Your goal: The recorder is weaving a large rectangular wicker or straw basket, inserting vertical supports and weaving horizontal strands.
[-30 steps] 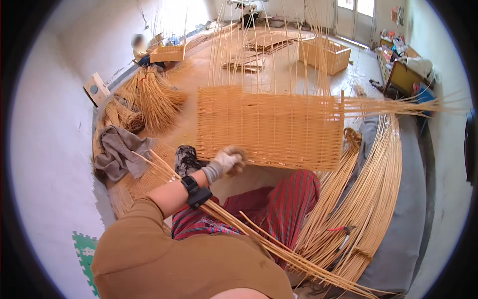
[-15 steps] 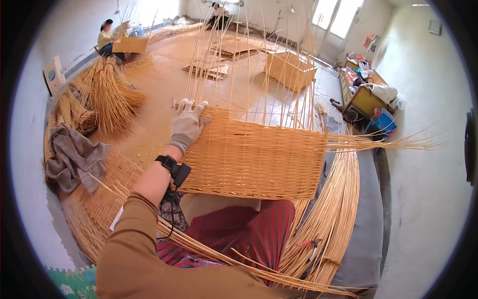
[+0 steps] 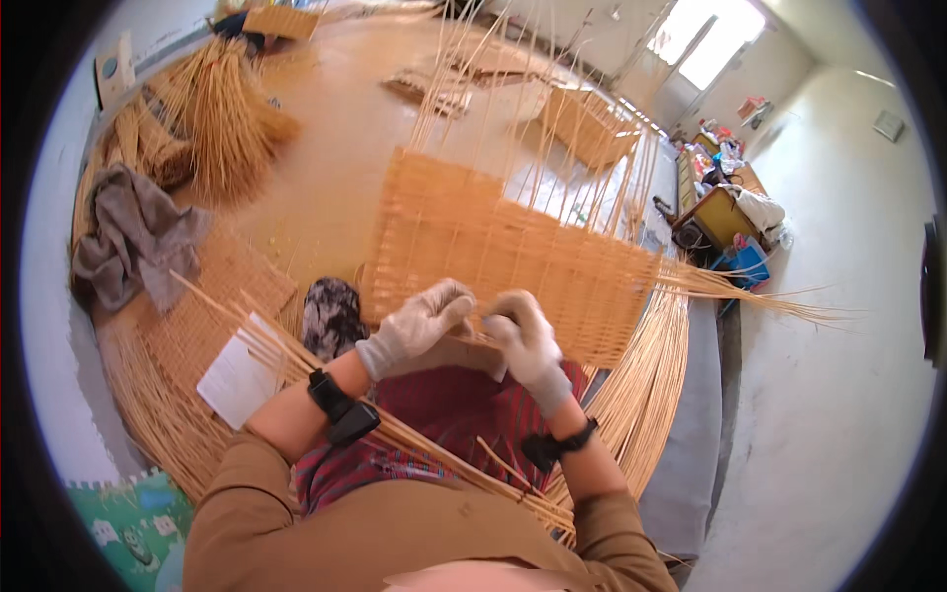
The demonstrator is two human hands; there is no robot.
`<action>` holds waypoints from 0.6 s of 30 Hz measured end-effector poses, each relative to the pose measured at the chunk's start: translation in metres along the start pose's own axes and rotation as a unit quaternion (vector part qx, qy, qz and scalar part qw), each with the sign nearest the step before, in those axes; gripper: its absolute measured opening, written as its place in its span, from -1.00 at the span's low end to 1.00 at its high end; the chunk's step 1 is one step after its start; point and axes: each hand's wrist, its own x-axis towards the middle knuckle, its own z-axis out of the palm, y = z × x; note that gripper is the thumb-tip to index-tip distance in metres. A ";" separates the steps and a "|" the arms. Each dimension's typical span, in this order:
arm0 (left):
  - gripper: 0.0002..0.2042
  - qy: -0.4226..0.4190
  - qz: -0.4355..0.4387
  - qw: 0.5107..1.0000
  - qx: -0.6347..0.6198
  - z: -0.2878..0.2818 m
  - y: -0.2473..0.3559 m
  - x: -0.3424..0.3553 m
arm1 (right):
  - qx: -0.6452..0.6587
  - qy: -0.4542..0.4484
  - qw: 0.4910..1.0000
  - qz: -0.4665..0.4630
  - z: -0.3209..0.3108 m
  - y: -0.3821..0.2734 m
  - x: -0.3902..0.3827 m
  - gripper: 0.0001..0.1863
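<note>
A woven wicker panel slants across my lap, stepped along its upper edge, with long bare stakes rising from it. Loose strand ends stick out at its right side. My left hand, in a pale work glove, is closed at the panel's near edge, fingers curled. Facing it, my gloved right hand is closed too, a little blurred, at the same edge. What the fingertips pinch between the two hands is hidden. Both wrists wear black straps with small devices.
Long wicker rods lie to my right, and more rods cross my lap. Standing bundles, a grey cloth and another woven panel are at left. Farther off stands a wicker box.
My left hand has come down from the panel's upper left corner to its near edge. My right hand has come into view beside it. The view has tipped downward, and the panel slants more.
</note>
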 end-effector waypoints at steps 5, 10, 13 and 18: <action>-0.77 -0.003 -0.112 0.959 -0.259 -0.017 -0.021 -0.071 | 0.060 -0.150 0.987 0.010 0.059 -0.015 -0.001 -0.60; -0.89 0.187 0.043 0.925 -0.329 -0.087 -0.001 -0.063 | -0.161 -0.247 0.955 0.021 0.061 0.033 -0.011 -0.62; -0.79 0.198 0.082 0.958 -0.192 -0.113 0.006 -0.049 | -0.076 -0.371 0.900 0.215 0.051 0.058 -0.013 -0.53; -0.08 0.058 -0.077 0.827 0.553 -0.103 -0.002 -0.036 | 0.167 -0.221 0.925 0.260 0.059 0.070 0.018 -0.46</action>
